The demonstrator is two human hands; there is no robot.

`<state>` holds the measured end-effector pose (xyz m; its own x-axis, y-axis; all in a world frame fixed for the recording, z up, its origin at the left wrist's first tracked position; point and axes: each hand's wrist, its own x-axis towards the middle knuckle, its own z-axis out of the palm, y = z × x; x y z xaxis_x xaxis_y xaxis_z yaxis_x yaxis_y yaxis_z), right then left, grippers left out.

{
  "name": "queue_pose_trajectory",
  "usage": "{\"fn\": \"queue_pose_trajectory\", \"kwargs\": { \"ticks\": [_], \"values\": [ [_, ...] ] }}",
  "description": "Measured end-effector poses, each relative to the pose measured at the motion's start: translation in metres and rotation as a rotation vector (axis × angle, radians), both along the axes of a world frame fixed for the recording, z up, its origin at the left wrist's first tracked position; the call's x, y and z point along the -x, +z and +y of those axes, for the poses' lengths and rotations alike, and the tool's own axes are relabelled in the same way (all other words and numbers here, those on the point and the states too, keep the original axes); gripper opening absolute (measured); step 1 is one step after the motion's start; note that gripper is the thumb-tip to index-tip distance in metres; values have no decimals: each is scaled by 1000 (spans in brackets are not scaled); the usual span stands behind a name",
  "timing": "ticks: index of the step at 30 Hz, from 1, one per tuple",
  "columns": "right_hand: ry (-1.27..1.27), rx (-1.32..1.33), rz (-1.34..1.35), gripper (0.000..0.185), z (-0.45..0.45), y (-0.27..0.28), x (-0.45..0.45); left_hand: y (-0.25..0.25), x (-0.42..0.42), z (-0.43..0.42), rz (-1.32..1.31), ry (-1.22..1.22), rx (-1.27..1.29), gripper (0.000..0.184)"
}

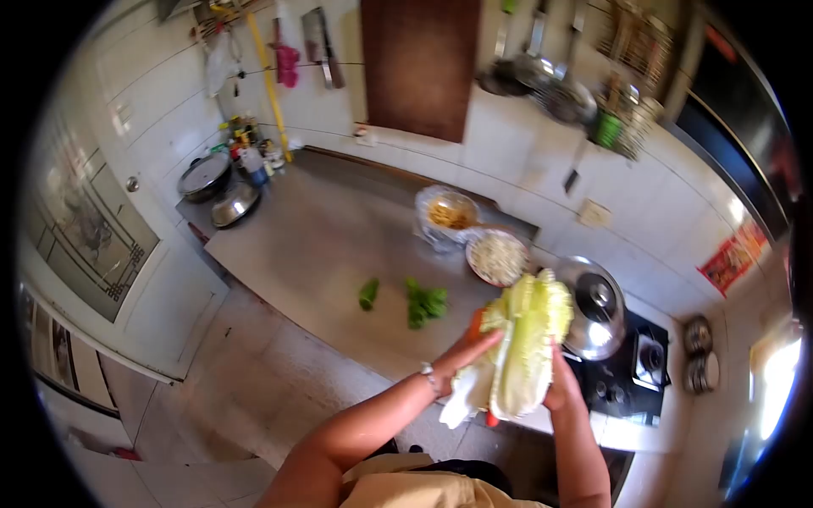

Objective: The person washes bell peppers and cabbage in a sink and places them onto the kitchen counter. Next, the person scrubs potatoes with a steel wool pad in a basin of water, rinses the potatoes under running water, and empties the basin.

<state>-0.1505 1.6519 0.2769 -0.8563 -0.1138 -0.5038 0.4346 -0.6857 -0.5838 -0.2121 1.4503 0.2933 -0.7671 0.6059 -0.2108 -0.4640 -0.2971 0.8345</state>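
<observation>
A pale green and white leafy cabbage [527, 343] is held up over the counter's front edge, between both hands. My left hand [466, 349], with a bracelet at the wrist, grips its left side, and some fingers are hidden by the leaves. On the right side my right hand [562, 381] is closed round the cabbage, its fingers mostly behind it. Green leaves [425, 303] and a small green piece [368, 294] lie on the metal counter [313, 229]. Beyond the cabbage stands a bowl of white shreds [498, 256].
A bowl with yellowish food [451, 212] in plastic stands behind. A lidded pan [593, 309] sits on the black stove [631, 381] at the right. At the far left are a covered pot [204, 176], a metal bowl [235, 206] and bottles [252, 161]. Ladles [563, 100] hang above.
</observation>
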Motion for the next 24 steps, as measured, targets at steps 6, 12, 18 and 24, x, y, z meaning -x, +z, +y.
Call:
{"fn": "queue_pose_trajectory", "kwargs": {
  "ticks": [6,12,18,24],
  "values": [
    [352,73,-21,61,-167,-38,112,-53,57,-175,-296,261,-58,69],
    [536,132,-67,66,-258,-61,228,-58,140,-263,-509,315,-58,60],
    [599,156,-94,70,-343,-81,327,-85,233,-351,-593,356,-58,59],
    [470,114,-126,67,-428,-126,400,-105,327,-430,-544,278,40,59]
  ]
}}
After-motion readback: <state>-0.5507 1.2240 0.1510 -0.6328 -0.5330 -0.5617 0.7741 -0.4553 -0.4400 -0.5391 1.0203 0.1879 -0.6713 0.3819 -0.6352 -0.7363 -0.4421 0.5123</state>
